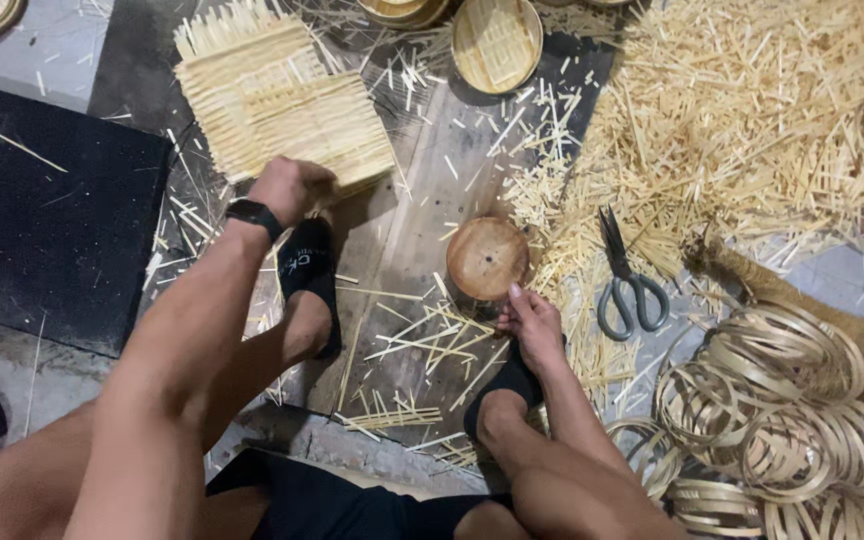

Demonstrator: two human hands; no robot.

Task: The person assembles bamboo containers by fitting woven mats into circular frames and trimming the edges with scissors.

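Note:
My left hand (290,186), with a black wristband, grips the near edge of a square woven bamboo mat (282,105) lying on the floor ahead of me. My right hand (532,320) rests low by my right foot, fingers curled, its fingertips touching the side of a round wooden block (487,257). Loose bamboo slivers (422,345) lie on the wooden board between my feet, which wear black socks.
Grey-handled scissors (627,285) lie right of the block. A big heap of bamboo sticks (742,130) fills the upper right. Several bamboo rings (792,410) are piled at lower right. A round bamboo lid (497,42) sits at the top; a black mat (47,220) lies left.

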